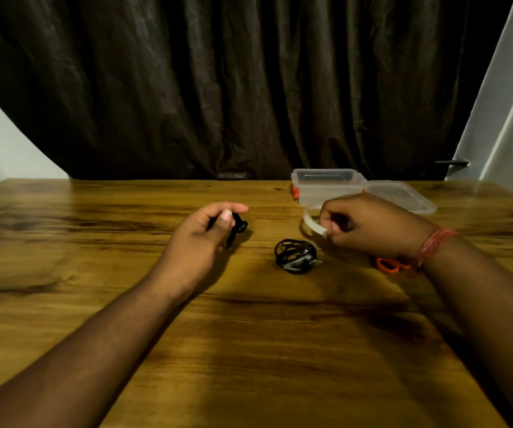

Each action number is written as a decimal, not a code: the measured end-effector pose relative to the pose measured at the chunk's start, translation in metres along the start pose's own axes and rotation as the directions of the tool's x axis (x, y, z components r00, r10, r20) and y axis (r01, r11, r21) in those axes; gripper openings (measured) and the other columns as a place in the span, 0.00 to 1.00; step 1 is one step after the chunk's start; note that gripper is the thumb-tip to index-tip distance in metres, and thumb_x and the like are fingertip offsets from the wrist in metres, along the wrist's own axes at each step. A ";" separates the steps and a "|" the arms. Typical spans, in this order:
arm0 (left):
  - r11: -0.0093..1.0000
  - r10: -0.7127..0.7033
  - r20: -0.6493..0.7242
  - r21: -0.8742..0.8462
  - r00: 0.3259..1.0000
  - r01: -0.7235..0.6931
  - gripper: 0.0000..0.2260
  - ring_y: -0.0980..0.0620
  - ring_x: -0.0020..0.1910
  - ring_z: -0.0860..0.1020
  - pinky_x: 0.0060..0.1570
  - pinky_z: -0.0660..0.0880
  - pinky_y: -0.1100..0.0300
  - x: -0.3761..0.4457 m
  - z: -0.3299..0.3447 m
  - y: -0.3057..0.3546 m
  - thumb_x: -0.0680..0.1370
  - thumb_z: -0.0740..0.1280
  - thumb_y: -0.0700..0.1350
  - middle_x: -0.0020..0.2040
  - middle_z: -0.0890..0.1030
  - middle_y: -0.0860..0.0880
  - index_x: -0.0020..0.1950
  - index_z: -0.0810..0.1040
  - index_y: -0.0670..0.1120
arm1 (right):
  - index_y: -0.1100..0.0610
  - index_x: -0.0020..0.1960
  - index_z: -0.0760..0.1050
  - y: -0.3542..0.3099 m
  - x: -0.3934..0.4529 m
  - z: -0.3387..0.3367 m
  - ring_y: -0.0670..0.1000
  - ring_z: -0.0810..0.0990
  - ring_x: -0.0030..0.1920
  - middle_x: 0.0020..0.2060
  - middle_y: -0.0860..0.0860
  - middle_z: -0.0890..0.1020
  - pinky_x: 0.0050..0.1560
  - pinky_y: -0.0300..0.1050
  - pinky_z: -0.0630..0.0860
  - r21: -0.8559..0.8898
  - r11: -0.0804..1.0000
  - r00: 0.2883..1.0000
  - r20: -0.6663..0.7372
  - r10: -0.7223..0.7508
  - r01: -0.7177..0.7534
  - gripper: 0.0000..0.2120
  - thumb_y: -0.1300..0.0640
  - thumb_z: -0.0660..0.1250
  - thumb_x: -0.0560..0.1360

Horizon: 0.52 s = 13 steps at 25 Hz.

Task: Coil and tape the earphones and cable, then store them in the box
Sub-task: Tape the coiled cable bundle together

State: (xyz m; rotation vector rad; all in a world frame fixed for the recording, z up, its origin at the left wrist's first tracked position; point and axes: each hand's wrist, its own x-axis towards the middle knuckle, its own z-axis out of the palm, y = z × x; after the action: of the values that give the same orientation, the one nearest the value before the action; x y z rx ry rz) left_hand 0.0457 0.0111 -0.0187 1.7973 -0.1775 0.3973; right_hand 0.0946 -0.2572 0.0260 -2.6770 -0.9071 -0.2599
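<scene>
My left hand [209,228] is over the middle of the brown wood-grain table [94,242], fingers curled in and thumb pressed down on a small bundle of black cord [239,227]; part of the bundle sticks out past my fingertips, and I cannot tell whether it is the earphones or the cable. To the right of it, nearer to me, a second coil of thin black wire [295,256] lies flat on the table, with a pale strip that looks like tape across its near side. My right hand [369,227] is just beyond and to the right of that coil, fingers curled round a white ring-shaped roll of tape [311,225], pinching its near rim. Under my right wrist, which wears a red thread band [434,245], the orange plastic handles of a pair of scissors [391,264] show on the table; the blades are hidden. Toward the table's far edge, behind my right hand, stands an open clear plastic box with orange side clips [326,183]. Its clear flat lid [400,196] lies just to its right, touching it. I can read no label or writing on anything.
</scene>
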 end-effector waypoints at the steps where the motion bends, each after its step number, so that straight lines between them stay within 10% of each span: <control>1: 0.996 0.046 -0.004 0.078 0.999 -0.046 0.10 0.67 0.42 0.75 0.43 0.70 0.70 -0.002 0.002 0.000 0.82 0.62 0.44 0.50 0.80 0.56 0.55 0.81 0.56 | 0.50 0.44 0.77 -0.007 0.000 0.000 0.44 0.77 0.42 0.39 0.45 0.80 0.41 0.41 0.72 0.044 0.999 0.997 -0.079 -0.014 0.018 0.03 0.56 0.68 0.72; 13: 0.896 0.276 0.051 0.348 0.960 -0.276 0.16 0.58 0.56 0.75 0.57 0.77 0.53 -0.003 0.007 0.003 0.72 0.73 0.52 0.53 0.74 0.59 0.58 0.76 0.55 | 0.50 0.48 0.76 -0.056 0.007 0.026 0.44 0.74 0.42 0.41 0.43 0.77 0.43 0.44 0.72 -0.087 0.922 0.906 -0.171 -0.386 0.377 0.09 0.46 0.63 0.73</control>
State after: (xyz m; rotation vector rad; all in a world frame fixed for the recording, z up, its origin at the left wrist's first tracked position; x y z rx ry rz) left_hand 0.0430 0.0033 -0.0184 2.1327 -0.3860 0.6655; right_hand 0.0679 -0.2019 0.0158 -2.4447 -1.3742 -0.6151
